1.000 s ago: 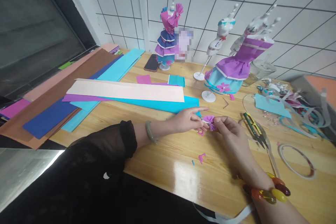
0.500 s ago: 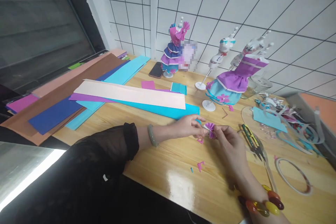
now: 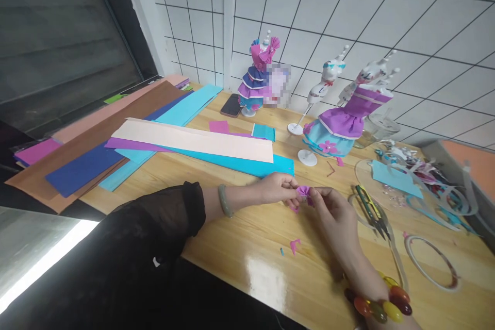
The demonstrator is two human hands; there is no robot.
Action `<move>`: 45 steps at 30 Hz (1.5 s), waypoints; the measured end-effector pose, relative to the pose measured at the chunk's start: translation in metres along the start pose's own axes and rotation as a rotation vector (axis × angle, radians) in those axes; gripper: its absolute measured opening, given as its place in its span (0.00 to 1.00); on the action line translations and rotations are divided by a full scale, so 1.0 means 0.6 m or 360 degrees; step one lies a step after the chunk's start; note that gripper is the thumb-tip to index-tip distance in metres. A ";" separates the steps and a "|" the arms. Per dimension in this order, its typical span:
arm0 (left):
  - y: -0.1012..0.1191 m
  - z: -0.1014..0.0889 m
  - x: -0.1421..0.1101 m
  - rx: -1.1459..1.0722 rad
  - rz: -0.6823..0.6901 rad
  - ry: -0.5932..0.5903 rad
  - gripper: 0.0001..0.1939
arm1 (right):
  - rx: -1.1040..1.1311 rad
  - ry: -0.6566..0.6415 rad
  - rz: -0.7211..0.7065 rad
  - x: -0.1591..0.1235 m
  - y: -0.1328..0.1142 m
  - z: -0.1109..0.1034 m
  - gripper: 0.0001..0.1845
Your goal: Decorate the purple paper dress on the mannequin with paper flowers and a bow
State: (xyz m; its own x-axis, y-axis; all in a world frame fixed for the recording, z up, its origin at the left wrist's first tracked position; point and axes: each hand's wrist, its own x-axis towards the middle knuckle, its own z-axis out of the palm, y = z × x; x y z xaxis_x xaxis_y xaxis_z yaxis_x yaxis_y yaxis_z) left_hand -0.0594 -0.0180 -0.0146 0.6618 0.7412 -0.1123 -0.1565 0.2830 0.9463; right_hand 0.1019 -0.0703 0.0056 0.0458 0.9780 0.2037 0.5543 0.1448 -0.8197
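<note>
A small purple pleated paper bow [image 3: 303, 192] is pinched between both hands just above the wooden table [image 3: 240, 247]. My left hand [image 3: 277, 188] comes in from the left with a green bangle on its wrist and grips the bow's left side. My right hand [image 3: 335, 216], wearing a bracelet of amber beads, has its fingertips closed on the bow's right side. Pink paper scraps [image 3: 295, 245] lie on the table below the hands.
Long sheets of coloured paper [image 3: 193, 140] cover the table's left side. Mini mannequins with paper dresses [image 3: 342, 121] stand near the tiled wall beside a phone [image 3: 231, 105]. Snips [image 3: 371, 208], a tape ring [image 3: 431, 263] and a tray of trimmings [image 3: 402, 178] lie at the right.
The view has shifted a little. Both hands stay on the bow, and the fingers have closed more tightly round it, hiding more of its pleats.
</note>
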 end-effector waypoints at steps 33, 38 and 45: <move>0.001 0.001 -0.009 -0.0031 -0.0084 -0.0003 0.27 | 0.0337 -0.0112 0.0349 0.003 0.024 0.003 0.22; -0.002 0.000 -0.009 -0.0005 -0.0029 0.0019 0.29 | 0.0354 -0.0189 0.0280 0.009 0.013 0.000 0.21; 0.006 0.003 -0.015 0.0013 -0.0008 0.0024 0.28 | 0.0418 -0.0409 0.0291 0.008 0.012 0.008 0.21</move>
State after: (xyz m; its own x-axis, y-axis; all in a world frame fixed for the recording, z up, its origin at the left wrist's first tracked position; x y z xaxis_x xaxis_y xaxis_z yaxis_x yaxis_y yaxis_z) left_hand -0.0644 -0.0248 -0.0097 0.6513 0.7491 -0.1215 -0.1472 0.2818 0.9481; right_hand 0.1023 -0.0637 -0.0018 -0.1037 0.9921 -0.0711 0.3234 -0.0340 -0.9457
